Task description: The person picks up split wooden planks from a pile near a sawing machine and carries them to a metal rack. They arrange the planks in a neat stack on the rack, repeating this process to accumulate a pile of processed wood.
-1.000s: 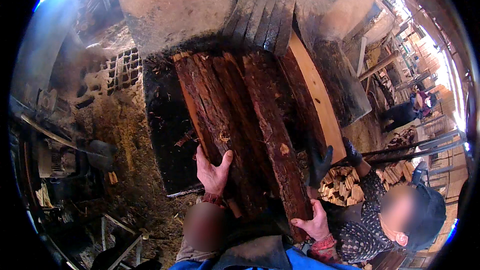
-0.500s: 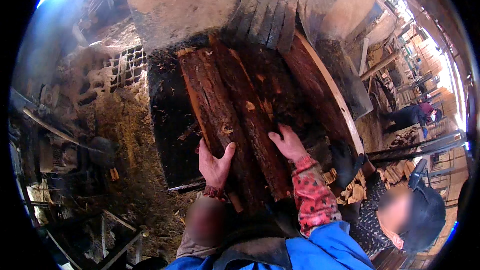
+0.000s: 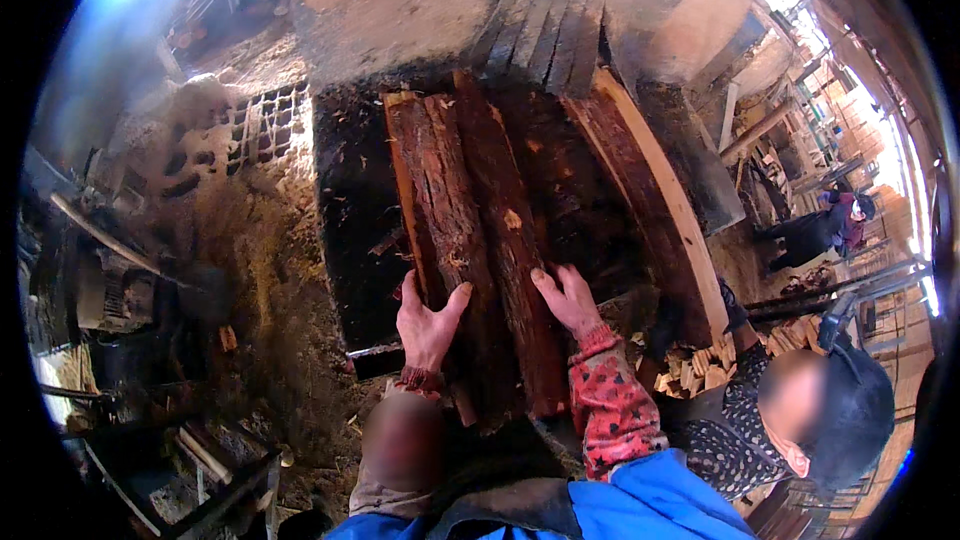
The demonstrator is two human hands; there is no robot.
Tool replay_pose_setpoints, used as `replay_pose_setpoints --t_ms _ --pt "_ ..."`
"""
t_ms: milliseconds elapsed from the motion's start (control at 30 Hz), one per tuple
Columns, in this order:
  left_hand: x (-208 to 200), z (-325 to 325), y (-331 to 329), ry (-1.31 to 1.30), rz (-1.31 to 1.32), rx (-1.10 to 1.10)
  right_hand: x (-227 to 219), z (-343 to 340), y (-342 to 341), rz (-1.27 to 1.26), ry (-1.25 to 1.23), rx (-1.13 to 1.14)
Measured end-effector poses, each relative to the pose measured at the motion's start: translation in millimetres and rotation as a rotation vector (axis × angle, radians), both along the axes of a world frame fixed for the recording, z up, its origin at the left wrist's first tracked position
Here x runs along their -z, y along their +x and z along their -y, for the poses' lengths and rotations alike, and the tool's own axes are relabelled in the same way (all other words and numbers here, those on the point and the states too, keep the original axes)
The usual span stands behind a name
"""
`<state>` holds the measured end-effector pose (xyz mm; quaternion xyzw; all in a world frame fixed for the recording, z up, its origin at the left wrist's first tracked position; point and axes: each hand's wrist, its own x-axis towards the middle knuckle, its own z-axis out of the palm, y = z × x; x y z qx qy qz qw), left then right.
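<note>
Two long bark-covered slabs lie side by side on a dark metal bed. My left hand (image 3: 428,328) grips the near part of the left slab (image 3: 440,190), its thumb over the bark and its fingers along the left edge. My right hand (image 3: 570,300) holds the outer side of the right slab (image 3: 515,240), thumb on top. The slabs point away from me toward hanging dark flaps (image 3: 545,45) on a dusty metal housing (image 3: 400,15). A third slab (image 3: 655,180) with a pale sawn edge lies farther right, its far end under the flaps.
At the right, a co-worker in a dark cap (image 3: 850,420) has a dark-gloved hand (image 3: 733,306) at the third slab's near end. Split wood pieces (image 3: 695,370) are piled beside it. Sawdust covers the floor (image 3: 270,310) at left. Another person (image 3: 825,230) bends over farther back.
My view has shifted slightly, and the bed and slabs appear farther right. Both my hands stay on the two slabs. The co-worker's gloved hand has moved to the third slab's right edge.
</note>
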<state>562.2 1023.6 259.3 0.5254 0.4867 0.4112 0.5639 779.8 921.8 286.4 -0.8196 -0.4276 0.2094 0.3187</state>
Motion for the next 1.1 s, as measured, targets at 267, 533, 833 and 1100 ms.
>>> replay_pose_setpoints --t_ms 267,533,833,1100 --pt "15.1 39.6 -74.7 -0.152 -0.003 0.116 26.1 72.2 -49.8 -0.346 0.07 0.142" --pt "48.2 78.6 -86.2 -0.362 0.241 0.145 60.6 71.0 -21.8 -0.51 -0.081 0.16" --pt "25.0 83.1 -81.1 -0.369 0.298 0.119 74.8 61.5 -23.9 -0.966 -0.128 0.051" --pt "25.6 101.2 -86.6 -0.314 0.512 0.104 84.2 71.6 -26.6 -1.036 -0.048 -0.288"
